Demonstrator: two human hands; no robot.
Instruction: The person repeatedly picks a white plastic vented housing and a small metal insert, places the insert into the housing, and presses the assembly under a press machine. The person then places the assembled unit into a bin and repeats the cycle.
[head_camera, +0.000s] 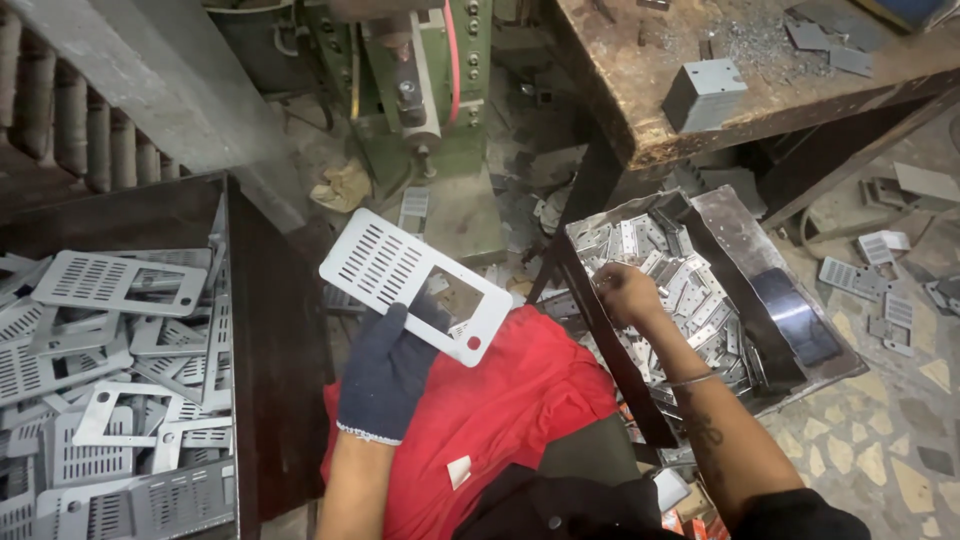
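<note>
Gripping one flat, slotted grey metal plate (415, 285), gloved left hand (388, 372) fingers clamp it; bare right hand (625, 293) fingers curl onto countless small metal brackets (690, 290).

Our two hands, spread apart

Our left hand (385, 372) wears a dark knit glove, the bare forearm rising from the bottom edge, fingers pointing up and pinched closed, thumb toward the middle. Our right hand (626, 292) is bare and reaches out to the right, well apart from the left, knuckles up and fingers curled downward; its forearm shows a thin wrist band and a dark tattoo.
</note>
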